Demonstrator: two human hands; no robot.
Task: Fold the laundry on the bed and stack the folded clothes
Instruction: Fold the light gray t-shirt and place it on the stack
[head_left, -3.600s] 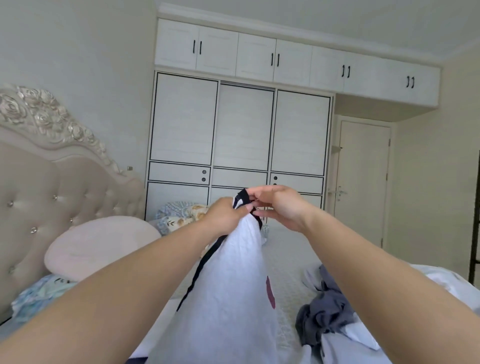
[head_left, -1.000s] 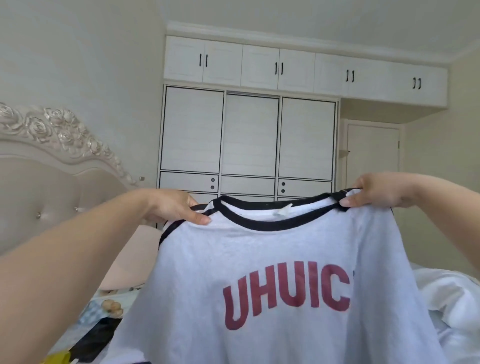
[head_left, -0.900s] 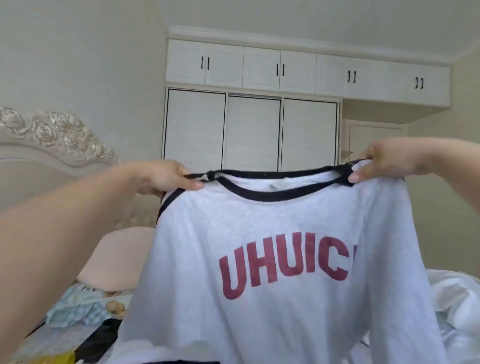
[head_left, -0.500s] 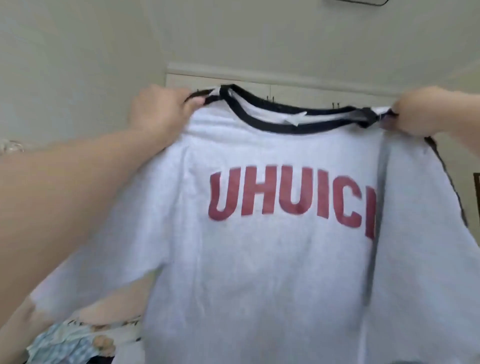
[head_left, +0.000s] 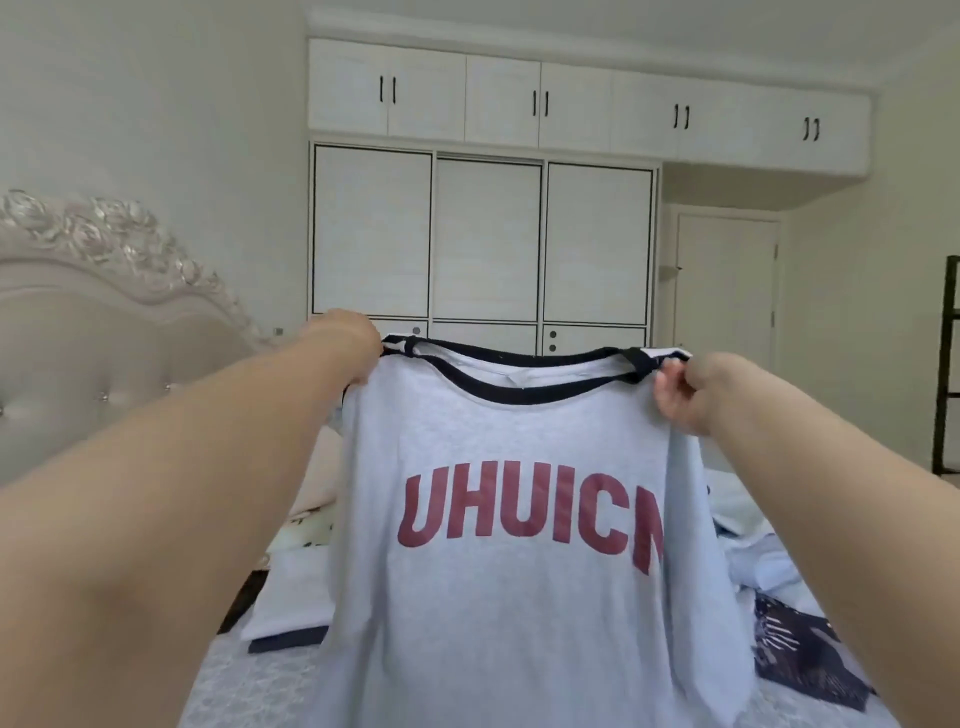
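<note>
We hold the grey T-shirt (head_left: 519, 519) up mid-frame, print facing us, body hanging free down to the bottom edge with the bed (head_left: 270, 686) under it. Step in hand, as we read it: spread the shirt and lay it flat for folding. To do it well, we keep both shoulder seams level and the collar taut so the body hangs without twist, then lower the hem onto bare bed first and let the rest follow, print side down if we want sleeves folded onto the back. Watch the right edge of the shirt, which looks doubled over near the last letter; flatten it before the first fold. Left hand (head_left: 350, 353), centre-left of frame, grips the shoulder next to the dark collar, fingers curled round the fabric and mostly hidden behind it, forearm running in from the lower left. Right hand (head_left: 696, 395), centre-right, pinches the other shoulder, curled fingers (head_left: 670, 384) closed on the cloth, wrist bent inward, forearm coming from the lower right. More unfolded laundry (head_left: 810, 654) lies on the bed at lower right, a light piece with a dark hem (head_left: 291, 618) at lower left.
</note>
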